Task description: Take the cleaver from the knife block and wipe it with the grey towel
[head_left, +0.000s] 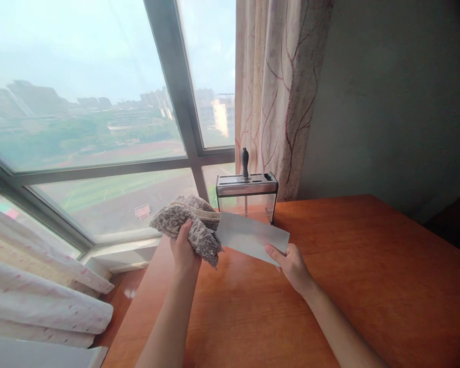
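My left hand grips a shaggy grey cloth with a pale edge band, its thumb on top and the bunched folds hanging to both sides. From the right, my right hand holds a cleaver with a broad, rectangular, pale grey blade; the thumb lies on the blade's near corner and the handle is hidden in the hand. The blade's far end meets the cloth's right side. Both things are held up over the table. Just behind them stands a clear-sided knife block with a metal top and one dark handle sticking up.
The reddish-brown wooden table spreads beneath and to the right. A large window with grey frames fills the left and back. Patterned curtains hang behind the table, and another curtain drapes at lower left. A dark wall is at right.
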Demonstrator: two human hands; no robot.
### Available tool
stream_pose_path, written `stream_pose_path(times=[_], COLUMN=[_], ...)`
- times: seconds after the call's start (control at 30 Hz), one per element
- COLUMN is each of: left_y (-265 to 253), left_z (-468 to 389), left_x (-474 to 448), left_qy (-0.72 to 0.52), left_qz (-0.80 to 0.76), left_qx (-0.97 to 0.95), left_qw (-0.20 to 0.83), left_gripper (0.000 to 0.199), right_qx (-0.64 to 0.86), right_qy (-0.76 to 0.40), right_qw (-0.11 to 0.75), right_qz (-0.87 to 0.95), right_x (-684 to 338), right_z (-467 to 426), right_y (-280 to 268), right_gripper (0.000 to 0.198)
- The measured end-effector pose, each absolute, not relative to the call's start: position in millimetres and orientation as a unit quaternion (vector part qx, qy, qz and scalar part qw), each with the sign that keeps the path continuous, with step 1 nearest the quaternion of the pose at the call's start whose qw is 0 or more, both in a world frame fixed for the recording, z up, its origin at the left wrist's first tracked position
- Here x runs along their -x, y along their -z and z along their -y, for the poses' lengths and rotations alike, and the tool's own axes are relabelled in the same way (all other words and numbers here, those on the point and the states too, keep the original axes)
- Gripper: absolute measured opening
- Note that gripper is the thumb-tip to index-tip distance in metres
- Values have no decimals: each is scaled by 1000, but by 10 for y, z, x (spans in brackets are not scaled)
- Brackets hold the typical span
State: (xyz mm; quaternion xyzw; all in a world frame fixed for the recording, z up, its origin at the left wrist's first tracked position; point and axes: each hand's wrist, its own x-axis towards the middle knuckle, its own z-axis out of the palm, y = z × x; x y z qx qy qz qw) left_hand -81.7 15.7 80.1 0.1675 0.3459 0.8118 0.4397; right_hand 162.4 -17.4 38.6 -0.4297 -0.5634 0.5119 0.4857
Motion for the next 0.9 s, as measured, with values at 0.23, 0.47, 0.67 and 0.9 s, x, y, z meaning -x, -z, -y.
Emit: stream_pose_path(times=[0.23,0.47,0.67,0.9], left_y=[-719,-679,-704,-722], left_z=[-164,-170,-141,-146], left_x=[842,961,1000,961], left_qy=[-806,-737,-689,-724], left_qz=[-416,-523,-563,-506], left_qx=[-280,-378,-429,-406], left_qw=[313,199,156,233], left_gripper=[34,33,29,30], right_qx=[418,415,445,463], right_qy=[-523,-492,-462,-463], right_qw=[576,598,593,590], right_qz=[469,478,487,472], right_x=[-1643,-1625,-1636,-1642], right_z=[135,162,187,195], right_y=[-310,-358,-352,-340], right_gripper=[36,37,37,39])
